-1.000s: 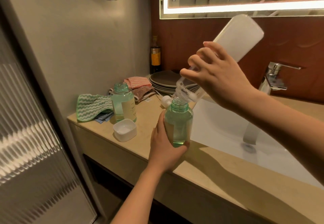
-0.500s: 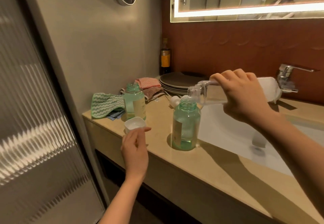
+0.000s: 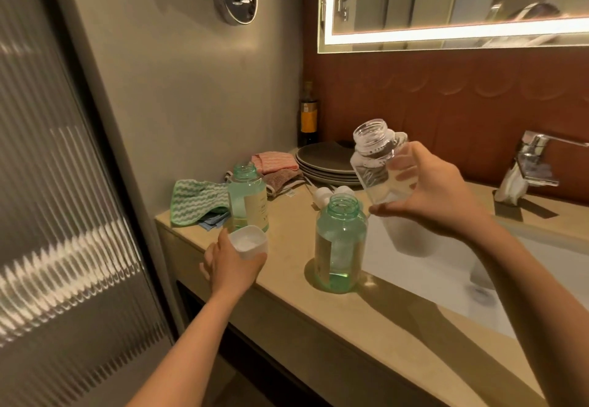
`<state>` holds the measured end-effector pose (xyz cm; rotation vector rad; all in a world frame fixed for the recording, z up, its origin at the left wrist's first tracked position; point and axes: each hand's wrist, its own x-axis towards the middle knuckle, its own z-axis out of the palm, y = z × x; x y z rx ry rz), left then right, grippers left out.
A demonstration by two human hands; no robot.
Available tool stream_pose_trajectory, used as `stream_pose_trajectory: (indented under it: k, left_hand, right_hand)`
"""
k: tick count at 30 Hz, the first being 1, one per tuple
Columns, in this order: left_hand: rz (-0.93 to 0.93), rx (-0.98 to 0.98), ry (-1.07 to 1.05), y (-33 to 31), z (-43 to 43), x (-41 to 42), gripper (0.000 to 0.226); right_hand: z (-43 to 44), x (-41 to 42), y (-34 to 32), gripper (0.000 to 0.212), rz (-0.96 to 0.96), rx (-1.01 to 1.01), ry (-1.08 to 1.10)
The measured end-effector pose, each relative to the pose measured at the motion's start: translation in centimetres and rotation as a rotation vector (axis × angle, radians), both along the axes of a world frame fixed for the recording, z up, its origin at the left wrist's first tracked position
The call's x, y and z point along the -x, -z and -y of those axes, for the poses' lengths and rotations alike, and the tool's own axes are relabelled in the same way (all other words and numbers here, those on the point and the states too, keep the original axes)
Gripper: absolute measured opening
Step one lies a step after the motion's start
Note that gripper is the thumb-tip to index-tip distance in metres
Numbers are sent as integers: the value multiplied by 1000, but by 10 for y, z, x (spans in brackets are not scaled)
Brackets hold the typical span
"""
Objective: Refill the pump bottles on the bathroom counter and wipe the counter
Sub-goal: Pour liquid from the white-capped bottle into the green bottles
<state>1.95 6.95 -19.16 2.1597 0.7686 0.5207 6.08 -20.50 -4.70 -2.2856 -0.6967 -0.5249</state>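
Left hand (image 3: pixel 229 266): curled round a small white plastic cap (image 3: pixel 248 242) at the desk's (image 3: pixel 398 320) front-left corner.
Right hand (image 3: pixel 430 196): grips a clear plastic refill bottle (image 3: pixel 377 164), mouth up.
Translucent green bottle (image 3: pixel 339 247): open, by the front edge.
Remaining, I judge: pumps, wiping.

The left forearm (image 3: pixel 185 352), at the near-left edge of the bench (image 3: pixel 398 320), is bare and slender. The right forearm (image 3: pixel 526 279), over the bench's right part, is bare likewise. The left hand (image 3: pixel 234 266) and right hand (image 3: pixel 436 196) are bare too.
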Motion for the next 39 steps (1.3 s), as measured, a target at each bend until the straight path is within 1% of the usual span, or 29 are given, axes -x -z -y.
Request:
stream_pose_trajectory:
  k: [3,5,8,10,14,19,21,23,26,29,32,35,39]
  left_hand:
    - [16,-30,-8,4,-3,-3,80]
    - [72,-22,-23,4,-3,-1,78]
    - [285,75,-43,-5,2,10,75]
    - [428,106,-30,-15,7,18,77]
    - [637,-19,86,-54,18,33,73]
    - [798,-193,253,-115,45,34,68]
    - [821,-258,333,-134,56,29,67]
    - [804,-339,416,-148,66,22,67]
    - [780,-552,529,-160,80,14,74]
    - [744,-768,566,-165,92,10,83]
    - [742,-935,558,-170,100,7,81]
    - [746,-1006,574,-174,104,6,74]
    - [738,-1024,574,-174,103,6,74]
  right_hand:
    - [-2,-6,-1,71,-47,-59,-29]
    - [-3,-9,1,71,-65,-85,-31]
    - [-4,-13,7,73,-81,-70,-23]
    - [0,-16,7,73,-92,-41,-20]
    - [10,-14,-2,72,-101,13,-49]
    - [19,3,-19,74,-117,50,-100]
    - [20,10,-22,75,-121,85,-108]
    - [21,16,-23,75,-120,137,-96]
    - [23,21,-24,73,-97,223,-68]
    - [24,23,-24,70,-85,277,-54]
    - [25,25,-25,70,-78,299,-43]
    - [25,27,-26,69,-73,318,-33]
    - [27,26,-26,71,-80,327,-21]
